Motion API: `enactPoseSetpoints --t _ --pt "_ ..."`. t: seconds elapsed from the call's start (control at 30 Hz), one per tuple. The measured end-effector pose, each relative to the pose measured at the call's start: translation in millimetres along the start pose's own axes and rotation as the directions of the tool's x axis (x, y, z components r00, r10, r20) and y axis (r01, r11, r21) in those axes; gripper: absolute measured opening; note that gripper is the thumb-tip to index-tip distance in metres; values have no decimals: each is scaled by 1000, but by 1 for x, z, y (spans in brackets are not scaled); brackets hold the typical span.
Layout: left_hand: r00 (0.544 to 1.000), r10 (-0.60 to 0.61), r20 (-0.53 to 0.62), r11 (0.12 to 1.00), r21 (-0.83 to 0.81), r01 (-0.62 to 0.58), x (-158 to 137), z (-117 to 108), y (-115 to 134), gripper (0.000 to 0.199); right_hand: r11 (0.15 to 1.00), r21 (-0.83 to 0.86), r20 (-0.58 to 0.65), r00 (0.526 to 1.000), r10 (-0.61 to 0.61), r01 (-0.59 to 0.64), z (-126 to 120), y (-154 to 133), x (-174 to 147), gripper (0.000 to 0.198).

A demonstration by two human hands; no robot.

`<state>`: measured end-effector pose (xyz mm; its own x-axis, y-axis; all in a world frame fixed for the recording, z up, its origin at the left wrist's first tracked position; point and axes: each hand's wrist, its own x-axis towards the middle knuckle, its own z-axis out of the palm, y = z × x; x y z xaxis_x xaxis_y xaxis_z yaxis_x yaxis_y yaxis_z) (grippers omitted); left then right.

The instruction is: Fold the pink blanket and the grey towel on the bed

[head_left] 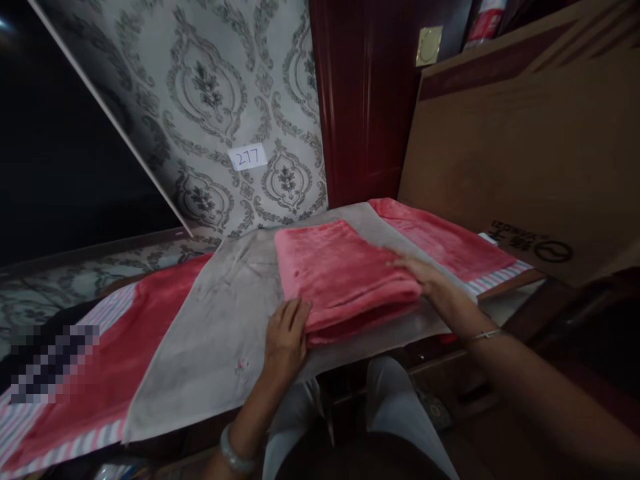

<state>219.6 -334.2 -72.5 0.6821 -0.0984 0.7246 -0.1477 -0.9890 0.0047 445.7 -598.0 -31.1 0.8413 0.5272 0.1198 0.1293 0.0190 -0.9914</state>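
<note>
A folded pink-red plush cloth [340,270], thick and soft like a blanket or towel, lies on a grey cloth [215,333]. Its front side shows a dark gap between the folded layers. My left hand [287,333] is at the near left corner, fingers curled against the fold; the thumb is hidden. Across the right edge lies my right hand [423,275], its fingers stretched over the top of the fold and slightly blurred. Whether its thumb is under the layers cannot be seen.
Red cloth with a striped hem [165,320] spreads out at the left, and a similar pink piece [440,240] at the right. A large cardboard box [520,147] leans behind on the right. At the left stands a dark screen-like panel [75,147]. My knees [400,400] are below the near edge.
</note>
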Motion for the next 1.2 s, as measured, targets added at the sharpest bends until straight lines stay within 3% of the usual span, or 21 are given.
enactPoseSetpoints --t 0.1,0.4,0.63,0.9,1.1,1.2 --pt "994 89 64 996 -7 -89 -8 2 -8 70 983 76 9 986 168 -169 -8 25 -3 59" --pt "986 161 38 987 -10 -160 -12 -4 -9 59 995 -6 -106 989 102 -103 -16 29 1 75" --pt "990 134 44 991 20 -135 -1 -11 -1 47 971 84 -57 971 231 -226 -22 37 -3 68" --pt "990 135 44 990 34 -136 9 -6 7 49 984 -122 -27 991 128 -130 -22 22 -10 89" --pt "986 161 39 986 36 -162 11 -4 7 49 985 -52 -31 986 162 -164 -23 24 -25 81" --pt "982 188 -1 982 25 -188 13 -4 8 46 994 -89 -79 995 64 -71 -21 23 -25 76"
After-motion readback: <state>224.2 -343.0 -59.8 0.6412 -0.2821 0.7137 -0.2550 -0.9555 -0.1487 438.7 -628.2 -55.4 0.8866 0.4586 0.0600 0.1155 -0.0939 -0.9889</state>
